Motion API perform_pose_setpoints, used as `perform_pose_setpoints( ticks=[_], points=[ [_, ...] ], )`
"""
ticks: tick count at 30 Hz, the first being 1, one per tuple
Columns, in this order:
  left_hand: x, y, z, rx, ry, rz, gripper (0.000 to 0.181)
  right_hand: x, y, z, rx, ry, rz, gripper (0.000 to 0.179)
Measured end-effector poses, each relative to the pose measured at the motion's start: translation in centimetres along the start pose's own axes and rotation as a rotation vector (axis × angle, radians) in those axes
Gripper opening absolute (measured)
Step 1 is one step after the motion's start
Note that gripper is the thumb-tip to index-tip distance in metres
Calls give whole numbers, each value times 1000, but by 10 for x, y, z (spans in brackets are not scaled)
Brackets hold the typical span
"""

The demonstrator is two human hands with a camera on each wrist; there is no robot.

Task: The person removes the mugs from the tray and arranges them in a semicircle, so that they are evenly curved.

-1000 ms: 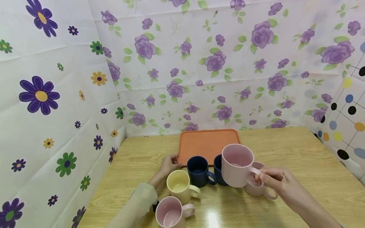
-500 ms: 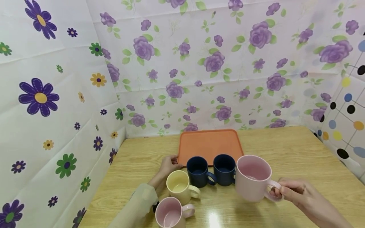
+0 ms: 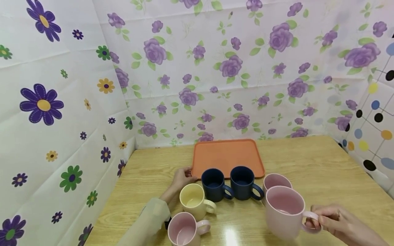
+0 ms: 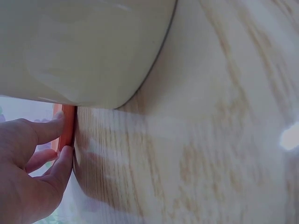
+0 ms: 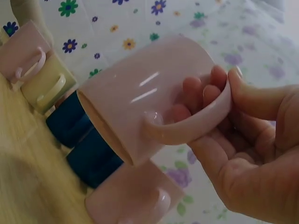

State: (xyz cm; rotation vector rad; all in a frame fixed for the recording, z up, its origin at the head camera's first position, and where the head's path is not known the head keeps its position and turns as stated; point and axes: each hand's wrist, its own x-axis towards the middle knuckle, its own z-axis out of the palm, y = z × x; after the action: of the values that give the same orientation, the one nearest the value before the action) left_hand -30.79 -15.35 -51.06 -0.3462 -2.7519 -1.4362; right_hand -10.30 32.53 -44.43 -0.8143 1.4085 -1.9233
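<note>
My right hand (image 3: 333,220) grips the handle of a pink mug (image 3: 284,212), fingers curled through it. The right wrist view shows this pink mug (image 5: 149,93) held up off the table, its base angled toward the tabletop. Behind it stands another pink mug (image 3: 277,181), partly hidden. My left hand (image 3: 181,179) pinches the near left corner of an orange tray (image 3: 227,157); in the left wrist view the thumb and fingers (image 4: 60,163) meet at the tray's edge (image 4: 68,126). Two dark blue mugs (image 3: 213,186) (image 3: 242,184) stand along the tray's near edge.
Beside my left forearm stand a yellow mug (image 3: 193,201) and a third pink mug (image 3: 183,230), handles pointing right. Everything rests on a wooden table (image 3: 307,157). Flower-patterned sheets (image 3: 197,82) wall in the back and left; a dotted sheet (image 3: 375,136) closes the right.
My right hand has carried the pink mug to the right and toward me, uncovering the right blue mug and part of the pink mug behind. My left hand has stayed at the tray corner.
</note>
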Motion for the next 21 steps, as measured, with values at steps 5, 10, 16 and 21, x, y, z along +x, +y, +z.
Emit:
perform_pose_setpoints(
  ticks=[5,10,16,21],
  points=[
    [0,0,2,-3,-9,11,53,-11,18,-12,-47,-85,-77,38],
    [0,0,3,-3,-11,8,52,-21,33,-21,-222,-104,-142,41],
    [-1,1,1,1,-13,-4,54,-31,58,-23,-113,-122,-191,41],
    [-1,-1,1,-6,-19,2,55,-40,74,-35,-236,-141,-294,47]
  ],
)
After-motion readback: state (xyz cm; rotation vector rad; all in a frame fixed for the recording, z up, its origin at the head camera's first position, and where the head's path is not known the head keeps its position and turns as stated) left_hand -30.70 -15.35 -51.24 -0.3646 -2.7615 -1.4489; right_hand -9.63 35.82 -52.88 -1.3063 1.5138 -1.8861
